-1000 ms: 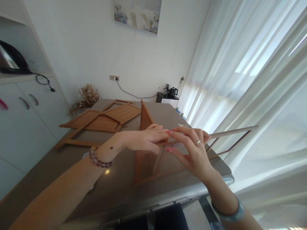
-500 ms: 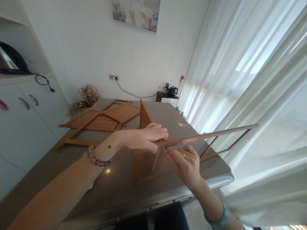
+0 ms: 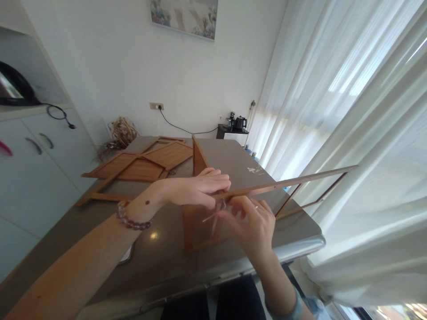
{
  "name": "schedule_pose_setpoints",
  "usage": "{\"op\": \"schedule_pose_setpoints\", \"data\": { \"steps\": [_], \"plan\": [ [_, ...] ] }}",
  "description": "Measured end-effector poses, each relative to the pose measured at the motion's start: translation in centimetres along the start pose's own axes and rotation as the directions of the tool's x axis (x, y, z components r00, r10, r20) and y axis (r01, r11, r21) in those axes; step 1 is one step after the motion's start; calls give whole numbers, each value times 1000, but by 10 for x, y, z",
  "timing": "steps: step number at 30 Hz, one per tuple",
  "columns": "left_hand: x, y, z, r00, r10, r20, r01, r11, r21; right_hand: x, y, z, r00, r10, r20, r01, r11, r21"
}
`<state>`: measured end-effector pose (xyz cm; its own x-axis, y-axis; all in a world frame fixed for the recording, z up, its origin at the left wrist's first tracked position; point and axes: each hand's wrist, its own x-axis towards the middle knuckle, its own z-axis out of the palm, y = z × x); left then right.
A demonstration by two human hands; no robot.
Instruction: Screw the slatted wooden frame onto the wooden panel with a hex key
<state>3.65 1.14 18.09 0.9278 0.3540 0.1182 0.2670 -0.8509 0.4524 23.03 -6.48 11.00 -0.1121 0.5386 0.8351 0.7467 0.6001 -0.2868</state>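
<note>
A wooden frame [image 3: 283, 183] stands on edge on the table, its long rail slanting up to the right. My left hand [image 3: 196, 189] is closed over the rail's near left part, where an upright wooden panel [image 3: 199, 158] meets it. Just below the rail, my right hand [image 3: 255, 222] pinches a thin bent metal rod that looks like a hex key [image 3: 209, 218]. One end of the key meets the underside of the rail close to my left thumb. Its long arm points left. My fingers partly hide the joint.
More wooden frames and panels [image 3: 133, 169] lie on the left of the grey table [image 3: 160, 249]. Small hardware [image 3: 172, 172] sits beside them. A flat phone-like object [image 3: 127, 255] is partly under my left forearm. White curtains [image 3: 333, 111] hang along the right side.
My right hand has turned and shifted slightly up and left. The hex key's long arm now shows, pointing left below the rail. My left hand keeps its hold on the frame.
</note>
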Motion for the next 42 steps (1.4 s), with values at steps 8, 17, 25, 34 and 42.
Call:
{"op": "schedule_pose_setpoints", "data": {
  "steps": [8,17,25,34,42],
  "plan": [
    [3,-5,4,999,13,-30,-13,1000,15,36,13,-17,737,-669,98,643,648,-410],
    [2,0,2,1000,20,-22,-19,998,51,25,5,-8,824,-565,38,536,757,-374],
    [3,-1,3,1000,-11,-28,13,997,74,42,11,-16,677,-721,148,707,582,-402],
    [2,0,2,999,-4,-40,7,998,57,37,5,-10,783,-621,15,599,748,-285],
    [1,5,-2,1000,-2,9,2,999,53,23,-2,-15,995,-76,57,79,995,-60]
  ]
}}
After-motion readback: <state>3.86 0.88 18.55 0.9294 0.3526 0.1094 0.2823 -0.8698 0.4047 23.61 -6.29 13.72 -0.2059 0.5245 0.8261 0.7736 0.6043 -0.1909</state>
